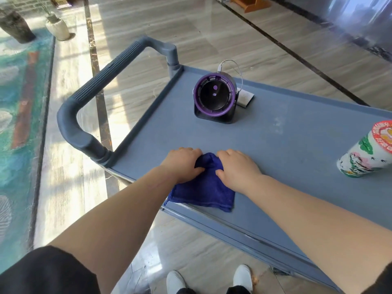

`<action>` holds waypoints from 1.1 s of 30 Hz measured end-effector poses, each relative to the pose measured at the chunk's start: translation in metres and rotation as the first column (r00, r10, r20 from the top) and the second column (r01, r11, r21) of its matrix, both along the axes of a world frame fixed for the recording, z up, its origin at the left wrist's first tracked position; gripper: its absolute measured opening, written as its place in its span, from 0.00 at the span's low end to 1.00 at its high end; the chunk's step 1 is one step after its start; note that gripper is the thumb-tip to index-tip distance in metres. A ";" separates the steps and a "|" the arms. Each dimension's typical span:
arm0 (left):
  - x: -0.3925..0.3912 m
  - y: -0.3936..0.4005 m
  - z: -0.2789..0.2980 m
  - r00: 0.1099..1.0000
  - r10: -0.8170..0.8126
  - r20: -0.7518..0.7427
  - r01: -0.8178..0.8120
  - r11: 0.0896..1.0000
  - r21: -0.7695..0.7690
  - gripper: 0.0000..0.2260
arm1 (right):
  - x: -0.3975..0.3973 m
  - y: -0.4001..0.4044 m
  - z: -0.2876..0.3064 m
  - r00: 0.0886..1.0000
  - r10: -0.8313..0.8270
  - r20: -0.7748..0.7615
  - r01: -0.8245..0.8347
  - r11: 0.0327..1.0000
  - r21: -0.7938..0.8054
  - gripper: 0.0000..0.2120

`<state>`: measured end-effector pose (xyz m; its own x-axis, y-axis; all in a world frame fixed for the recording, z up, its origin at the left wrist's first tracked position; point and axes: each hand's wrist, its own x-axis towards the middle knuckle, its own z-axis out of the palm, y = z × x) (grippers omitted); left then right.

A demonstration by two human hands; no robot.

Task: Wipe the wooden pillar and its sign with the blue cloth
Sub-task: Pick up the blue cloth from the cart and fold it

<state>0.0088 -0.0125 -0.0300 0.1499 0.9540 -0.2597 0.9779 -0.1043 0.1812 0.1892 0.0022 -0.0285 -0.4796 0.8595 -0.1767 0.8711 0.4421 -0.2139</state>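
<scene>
Low in the middle of the frame, both hands, left hand (184,162) and right hand (235,169), pinch the bunched top of the blue cloth (204,190) lying on the grey cart (275,149) near its front edge.

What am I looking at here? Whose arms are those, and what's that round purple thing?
The camera sits on a person's head and looks down, so you see their own arms. Their left hand and right hand are bunching up a blue cloth on a grey cart. The round purple thing is a little fan with a white cable. At the right stands a painted cup. Below, you can see their white shoes.
</scene>
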 end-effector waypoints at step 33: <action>-0.092 -0.059 0.313 0.749 0.115 0.652 -0.383 0.879 0.285 0.08 | -0.086 0.015 0.294 0.557 0.087 -0.826 -0.083 0.995 0.049 0.08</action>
